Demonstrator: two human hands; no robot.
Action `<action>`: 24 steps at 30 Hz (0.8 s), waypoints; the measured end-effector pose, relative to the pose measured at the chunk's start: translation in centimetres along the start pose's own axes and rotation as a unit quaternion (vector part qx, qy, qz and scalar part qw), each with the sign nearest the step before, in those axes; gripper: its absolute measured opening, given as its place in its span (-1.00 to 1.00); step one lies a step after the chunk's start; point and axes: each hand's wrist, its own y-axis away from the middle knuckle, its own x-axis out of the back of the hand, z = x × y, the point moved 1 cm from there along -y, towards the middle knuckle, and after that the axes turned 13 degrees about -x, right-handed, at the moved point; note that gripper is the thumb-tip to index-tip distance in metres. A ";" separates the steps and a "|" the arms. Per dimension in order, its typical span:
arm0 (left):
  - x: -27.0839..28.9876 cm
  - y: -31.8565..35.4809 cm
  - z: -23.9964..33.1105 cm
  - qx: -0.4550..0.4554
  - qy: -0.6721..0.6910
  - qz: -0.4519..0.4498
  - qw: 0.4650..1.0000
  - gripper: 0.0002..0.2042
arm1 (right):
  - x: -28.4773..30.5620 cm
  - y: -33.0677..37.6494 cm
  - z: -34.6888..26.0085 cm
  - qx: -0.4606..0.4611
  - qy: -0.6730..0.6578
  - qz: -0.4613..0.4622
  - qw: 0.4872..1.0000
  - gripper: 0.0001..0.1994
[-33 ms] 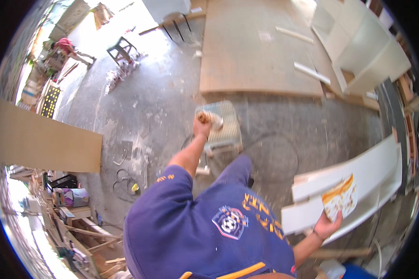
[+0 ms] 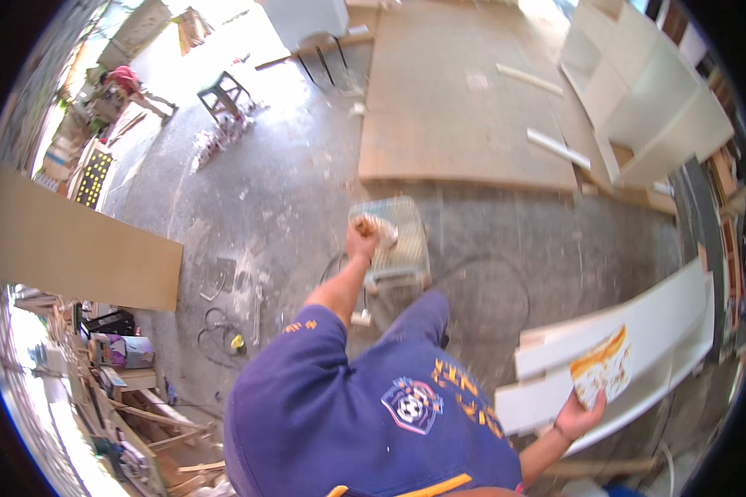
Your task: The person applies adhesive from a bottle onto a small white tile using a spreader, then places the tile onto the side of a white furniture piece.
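My left hand [image 2: 360, 243] is closed around a whitish, roll-like thing [image 2: 381, 231] with a brownish end; its exact kind is blurred. Behind it, and partly hidden by it, is a small pale stool with a woven-looking top [image 2: 406, 257]. I cannot tell whether hand and stool touch. At the right, my right hand [image 2: 582, 414] grips the lower edge of a flat white piece [image 2: 603, 364] streaked and spotted with orange-brown. That piece is held above long white boards [image 2: 539, 402].
A large brown sheet [image 2: 456, 124] lies ahead, with white strips on it. White cabinet carcasses [image 2: 646, 99] stand far right. A tan panel [image 2: 99, 257] juts in from the left. Cables [image 2: 215, 340] lie on the floor. Another person [image 2: 128, 83] bends over far left, beyond a dark stool [image 2: 224, 95].
The whole view has shifted slightly, so the stool, the boards and the brown sheet sit a little lower. Both hands keep their grips.
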 end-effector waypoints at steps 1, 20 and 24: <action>-1.3 -0.5 -2.2 0.014 -0.034 0.011 0.999 -0.53 | -1.1 -1.3 0.0 -0.026 -0.010 0.000 1.000 -0.32; -3.9 -0.6 1.6 0.122 -0.104 0.031 0.987 -0.05 | -33.1 -31.6 7.9 -0.193 0.111 -0.302 0.927 -0.39; -4.3 0.3 4.2 0.161 -0.171 0.120 0.965 0.16 | -38.0 -35.4 12.2 -0.295 0.097 -0.363 0.879 -0.38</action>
